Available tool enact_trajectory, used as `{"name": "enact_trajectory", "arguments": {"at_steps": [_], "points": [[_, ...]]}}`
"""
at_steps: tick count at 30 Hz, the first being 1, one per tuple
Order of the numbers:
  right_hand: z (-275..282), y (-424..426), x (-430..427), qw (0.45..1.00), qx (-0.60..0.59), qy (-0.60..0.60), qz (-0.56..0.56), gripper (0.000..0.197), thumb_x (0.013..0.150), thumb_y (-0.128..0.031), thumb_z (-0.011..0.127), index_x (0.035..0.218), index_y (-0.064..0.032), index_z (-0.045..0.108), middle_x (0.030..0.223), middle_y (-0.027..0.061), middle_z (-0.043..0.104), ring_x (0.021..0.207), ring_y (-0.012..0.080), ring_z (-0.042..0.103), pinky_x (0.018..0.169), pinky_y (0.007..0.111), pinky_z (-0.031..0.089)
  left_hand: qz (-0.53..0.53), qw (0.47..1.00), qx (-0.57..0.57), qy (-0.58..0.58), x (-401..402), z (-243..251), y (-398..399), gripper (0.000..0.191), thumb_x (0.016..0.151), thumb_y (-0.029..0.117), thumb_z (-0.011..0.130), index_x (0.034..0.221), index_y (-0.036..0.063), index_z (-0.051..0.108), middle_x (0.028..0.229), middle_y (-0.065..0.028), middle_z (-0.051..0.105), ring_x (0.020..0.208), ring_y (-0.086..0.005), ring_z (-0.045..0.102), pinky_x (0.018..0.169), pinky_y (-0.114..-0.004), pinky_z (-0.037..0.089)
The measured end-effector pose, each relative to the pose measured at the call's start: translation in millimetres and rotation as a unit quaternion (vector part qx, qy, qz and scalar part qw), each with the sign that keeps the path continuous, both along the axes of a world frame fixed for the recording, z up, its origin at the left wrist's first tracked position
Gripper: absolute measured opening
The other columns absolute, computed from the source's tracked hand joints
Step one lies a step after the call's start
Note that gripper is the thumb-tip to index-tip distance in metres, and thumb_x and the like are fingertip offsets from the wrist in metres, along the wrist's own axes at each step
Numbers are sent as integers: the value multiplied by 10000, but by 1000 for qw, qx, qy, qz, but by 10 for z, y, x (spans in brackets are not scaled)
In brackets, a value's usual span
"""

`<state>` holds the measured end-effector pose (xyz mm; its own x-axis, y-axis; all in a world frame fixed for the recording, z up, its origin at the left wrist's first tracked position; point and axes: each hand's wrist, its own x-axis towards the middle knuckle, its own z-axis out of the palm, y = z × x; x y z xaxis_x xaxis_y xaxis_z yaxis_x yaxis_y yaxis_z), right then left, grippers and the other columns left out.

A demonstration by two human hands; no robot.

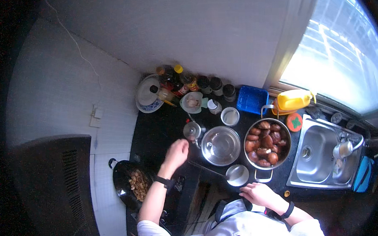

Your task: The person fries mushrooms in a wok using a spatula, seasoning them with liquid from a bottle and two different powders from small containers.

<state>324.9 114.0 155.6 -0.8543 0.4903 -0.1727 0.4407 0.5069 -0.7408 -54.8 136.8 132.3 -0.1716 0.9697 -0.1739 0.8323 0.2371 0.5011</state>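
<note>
My left hand (177,154) hangs over the dark counter with its fingers curled together, just below a small metal pot with a lid (192,131). Whether anything is between those fingers is too blurred to tell. My right hand (257,193) is at the counter's front edge, fingers loosely bent, with nothing visible in them. A white bowl (237,175) stands just beyond its fingertips. Between the hands and farther back sits a wide, shiny bowl (221,146). To its right, a two-handled steel pot (288,145) holds several brown mushroom caps (266,141).
A black wok (120,184) with sliced food (138,185) stands left of my forearm. Bottles (190,81), jars (229,92), a white cup (230,116) and a blue basket (253,99) line the wall. A yellow jug (292,101) stands behind the steel sink (317,156).
</note>
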Motion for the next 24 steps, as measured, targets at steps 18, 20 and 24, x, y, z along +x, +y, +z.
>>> {"name": "enact_trajectory", "arguments": {"at_steps": [18,20,24], "points": [[30,510,-186,998,-59,0,26,220,879,-260,606,894,-44,641,760,109,620,720,289,624,659,376,509,129,975,168,69,-530,40,2559,411,878,350,618,1105,10,582,1031,-193,624,954,-349,606,796,-447,493],[7,529,-187,997,-65,-20,32,218,865,-245,621,913,-34,649,765,119,620,718,303,616,666,387,496,144,960,232,63,-531,-119,2574,323,865,297,630,1030,20,621,929,-188,642,882,-355,618,755,-445,497],[101,533,-235,997,-79,5,-22,172,851,-136,621,952,2,644,765,140,609,717,330,596,666,402,481,200,955,218,22,-206,236,2471,270,856,247,640,980,9,610,958,-190,635,879,-354,623,735,-454,496]]}}
